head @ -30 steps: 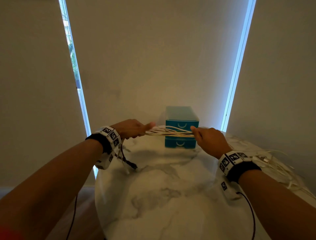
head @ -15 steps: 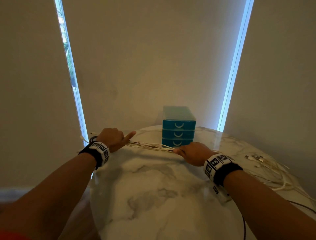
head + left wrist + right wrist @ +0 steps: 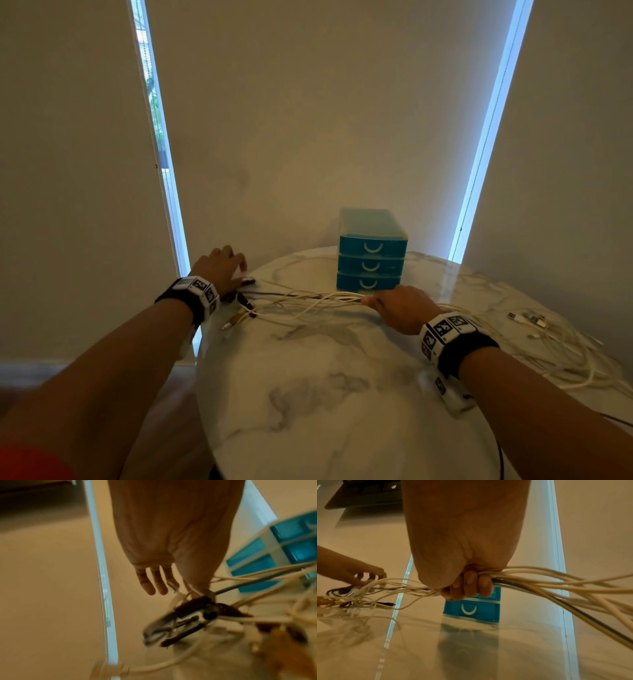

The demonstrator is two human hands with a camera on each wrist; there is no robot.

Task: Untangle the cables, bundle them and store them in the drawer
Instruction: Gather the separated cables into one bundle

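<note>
The left hand [image 3: 219, 269] has let go, fingers spread over the plug ends on the marble table [image 3: 342, 394]. The right hand [image 3: 399, 308] clamps the white cable bundle [image 3: 308, 299], anchoring it before the teal three-drawer box [image 3: 371, 255].

Cables [image 3: 308, 301]: bunch of thin white/cream cords w/ one dark-grey cord, strung across marble top just in front of the drawer unit. Middle of the bunch [image 3: 513, 580] is gathered tight; to one side strands fan out loose, plug ends [image 3: 239, 311] scattered flat near table edge, incl. black connectors & a yellowish one. Other side trails into a loose white pile [image 3: 555, 349]. Drawer unit [image 3: 371, 255]: teal, 3 stacked drawers, white curved handles, all closed, upright.
</note>
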